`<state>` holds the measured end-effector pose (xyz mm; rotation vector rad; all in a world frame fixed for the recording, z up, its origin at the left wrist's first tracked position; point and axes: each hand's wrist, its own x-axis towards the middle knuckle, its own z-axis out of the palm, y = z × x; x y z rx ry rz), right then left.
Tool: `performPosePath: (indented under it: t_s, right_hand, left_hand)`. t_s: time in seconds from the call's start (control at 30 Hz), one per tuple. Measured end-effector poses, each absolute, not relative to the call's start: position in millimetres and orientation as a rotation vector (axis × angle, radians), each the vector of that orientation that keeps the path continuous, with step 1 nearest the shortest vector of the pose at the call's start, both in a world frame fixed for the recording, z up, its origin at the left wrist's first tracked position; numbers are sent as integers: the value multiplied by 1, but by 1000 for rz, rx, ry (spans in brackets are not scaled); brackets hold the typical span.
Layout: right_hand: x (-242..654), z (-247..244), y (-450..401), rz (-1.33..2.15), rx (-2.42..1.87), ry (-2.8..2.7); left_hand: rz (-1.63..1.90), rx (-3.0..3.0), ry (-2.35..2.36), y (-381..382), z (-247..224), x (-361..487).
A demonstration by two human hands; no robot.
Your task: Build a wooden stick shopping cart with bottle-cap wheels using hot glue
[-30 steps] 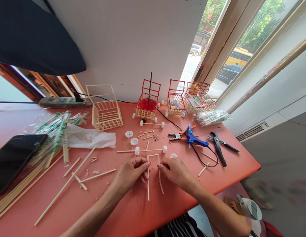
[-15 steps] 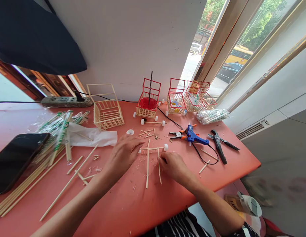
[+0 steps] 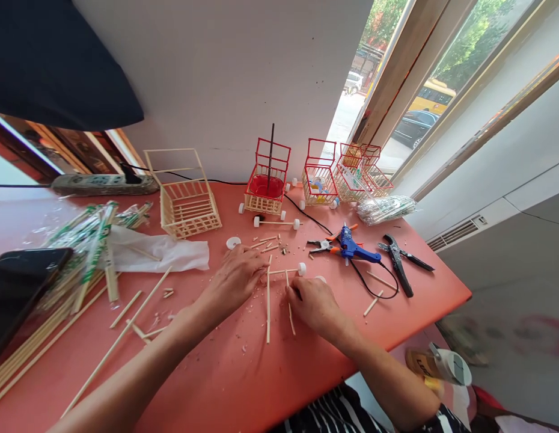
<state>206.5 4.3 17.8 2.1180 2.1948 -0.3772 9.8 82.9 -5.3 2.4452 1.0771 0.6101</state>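
Pale wooden stick frame [image 3: 268,307] on the salmon-red tabletop [image 3: 216,367], right between the hands, two thin legs pointing toward the near edge. Far end up against or over a thin wooden axle [image 3: 294,270] with a round white plastic wheel [image 3: 302,269]; honestly can't tell which. For doing this bit well: go easy on the squeeze, probably fragile at the joints. Hold one side still, nudge the other, and check both legs for even spread. Worth a look at the right one, apparently angled out at the near end. Brush aside the tiny pale wood crumbs [image 3: 244,347] for a flat lie, and mind the loose pale wooden sticks [image 3: 126,310] over by the left forearm.

Pose-wise: left hand [image 3: 237,273] palm down, knuckles arched, fingertips bunched at the frame's far left corner. Gripping or just resting? Can't tell from above. Right hand [image 3: 315,304] nearer the body, fingers curled, thumb and forefinger apparently pinching the right leg a little down from the far end. Forearms angled in from either side, low over the tabletop.
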Motion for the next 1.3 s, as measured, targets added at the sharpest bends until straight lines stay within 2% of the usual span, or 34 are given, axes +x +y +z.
performPosePath:
  t_s: [0.5,1.3]
  right_hand:
    - [204,23,5,-394,2131,2155]
    - [205,21,5,-370,2100,2181]
  left_hand:
    - [430,2467,1116,82,-1,17]
    - [585,2397,1112,82,0,16]
